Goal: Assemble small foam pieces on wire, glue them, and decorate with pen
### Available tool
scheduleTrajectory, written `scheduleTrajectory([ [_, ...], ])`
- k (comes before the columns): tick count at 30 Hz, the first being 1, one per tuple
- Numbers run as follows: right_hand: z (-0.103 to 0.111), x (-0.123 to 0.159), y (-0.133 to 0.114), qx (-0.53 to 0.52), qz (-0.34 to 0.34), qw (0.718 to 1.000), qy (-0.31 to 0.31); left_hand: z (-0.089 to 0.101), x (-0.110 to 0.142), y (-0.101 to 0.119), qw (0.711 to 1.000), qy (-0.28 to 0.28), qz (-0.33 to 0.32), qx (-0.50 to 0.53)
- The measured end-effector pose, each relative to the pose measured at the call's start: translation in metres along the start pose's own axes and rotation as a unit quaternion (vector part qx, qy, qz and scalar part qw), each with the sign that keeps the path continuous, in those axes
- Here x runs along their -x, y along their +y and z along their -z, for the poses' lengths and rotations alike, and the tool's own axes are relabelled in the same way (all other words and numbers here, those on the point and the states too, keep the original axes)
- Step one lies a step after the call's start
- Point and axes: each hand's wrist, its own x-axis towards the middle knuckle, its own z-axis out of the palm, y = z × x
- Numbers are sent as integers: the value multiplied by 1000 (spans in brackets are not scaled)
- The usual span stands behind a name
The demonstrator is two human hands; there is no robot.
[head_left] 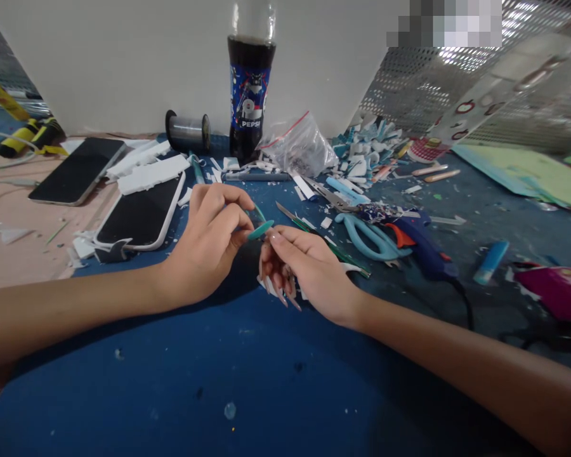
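A small thin teal leaf-shaped piece is pinched between the thumb and fingers of my left hand, a little above the blue tabletop. My right hand meets it from the right, thumb and forefinger pressed together at its end. What those right fingertips grip is too small to make out; the other right fingers curl underneath. White scraps lie below them. Just beyond my right hand is a thin pointed blade, partly hidden. Light-blue-handled scissors lie to its right.
Behind stand a Pepsi bottle, a spool of clear line and a zip bag. Phones lie left. To the right are a blue corded glue gun, a heap of teal and white scraps and a magenta packet.
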Motion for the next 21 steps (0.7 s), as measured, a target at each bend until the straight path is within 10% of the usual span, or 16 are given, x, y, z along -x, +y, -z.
scheduleTrajectory([
  [21, 6, 5, 8, 87, 93, 990, 52, 6, -2, -5, 999, -23, 25, 30],
])
